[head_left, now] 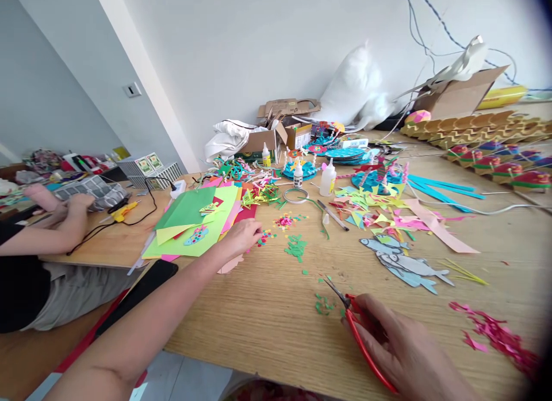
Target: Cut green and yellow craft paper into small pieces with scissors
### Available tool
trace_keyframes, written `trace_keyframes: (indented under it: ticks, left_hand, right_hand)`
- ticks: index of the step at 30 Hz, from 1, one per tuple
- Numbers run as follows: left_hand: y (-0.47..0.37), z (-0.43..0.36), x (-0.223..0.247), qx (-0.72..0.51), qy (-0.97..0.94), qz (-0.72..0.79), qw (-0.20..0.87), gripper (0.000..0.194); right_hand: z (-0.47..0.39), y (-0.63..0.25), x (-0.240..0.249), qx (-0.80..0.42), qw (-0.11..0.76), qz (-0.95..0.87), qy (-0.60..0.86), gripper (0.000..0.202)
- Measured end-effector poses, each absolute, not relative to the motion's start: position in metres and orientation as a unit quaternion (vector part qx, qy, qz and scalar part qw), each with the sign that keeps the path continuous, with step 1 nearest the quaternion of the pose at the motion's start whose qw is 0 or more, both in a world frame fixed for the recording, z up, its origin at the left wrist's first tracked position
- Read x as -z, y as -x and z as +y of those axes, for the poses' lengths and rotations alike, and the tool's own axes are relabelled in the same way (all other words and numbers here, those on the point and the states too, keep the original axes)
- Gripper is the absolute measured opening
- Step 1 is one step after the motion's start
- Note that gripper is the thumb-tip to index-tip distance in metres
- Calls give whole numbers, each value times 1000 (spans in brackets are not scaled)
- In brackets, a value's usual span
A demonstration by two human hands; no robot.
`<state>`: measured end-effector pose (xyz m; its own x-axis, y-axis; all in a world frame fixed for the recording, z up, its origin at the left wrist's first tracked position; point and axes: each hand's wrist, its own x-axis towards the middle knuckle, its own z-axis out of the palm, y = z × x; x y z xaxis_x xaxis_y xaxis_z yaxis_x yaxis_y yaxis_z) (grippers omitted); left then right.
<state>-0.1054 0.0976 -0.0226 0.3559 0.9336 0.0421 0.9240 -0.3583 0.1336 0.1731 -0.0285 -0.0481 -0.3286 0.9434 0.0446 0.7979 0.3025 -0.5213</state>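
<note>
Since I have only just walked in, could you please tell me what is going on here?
Someone is working with paper at a table. The right hand holds red-handled scissors, with the blades near small green scraps. The left hand is down beside coloured paper dots; whether it grips anything is unclear. Grey-blue paper fish lie beyond the scissors to the right, and another person's arm is at the far left.
</note>
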Motion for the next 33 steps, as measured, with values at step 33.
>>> trace_keyframes:
  ticks: [33]
  left_hand:
    - [39, 69, 48, -17, -909, 415, -16, 32]
  right_hand:
    - [-30, -170, 58, -116, 247, -793, 545, 14]
